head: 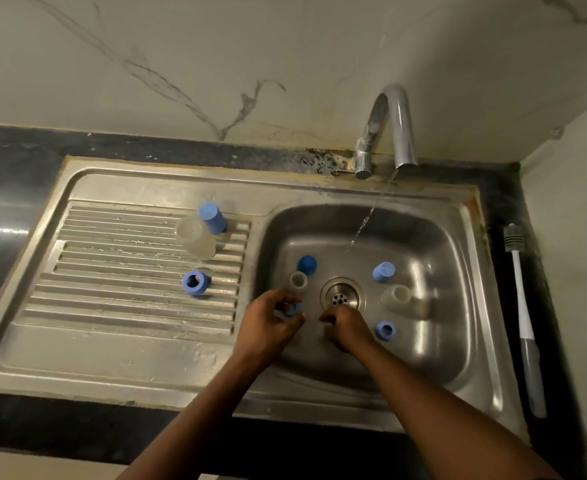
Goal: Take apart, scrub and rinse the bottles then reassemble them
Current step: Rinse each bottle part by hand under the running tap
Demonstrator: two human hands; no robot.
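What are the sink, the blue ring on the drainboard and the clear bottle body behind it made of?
Sink: stainless steel, brushed, going by its grey metallic sheen and streaky reflections. Blue ring: probably moulded plastic, matte, uniformly coloured, no glare. Clear bottle body: translucent, cloudy; likely plastic, though silicone or glass can't be excluded.

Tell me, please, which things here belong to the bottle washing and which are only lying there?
Job:
- left hand gripping a blue ring
- two blue caps, a second ring, two clear pieces in the sink
- cap, clear bottle, third ring on the drainboard
- brush
- running tap

Just there:
- black counter
- marble wall
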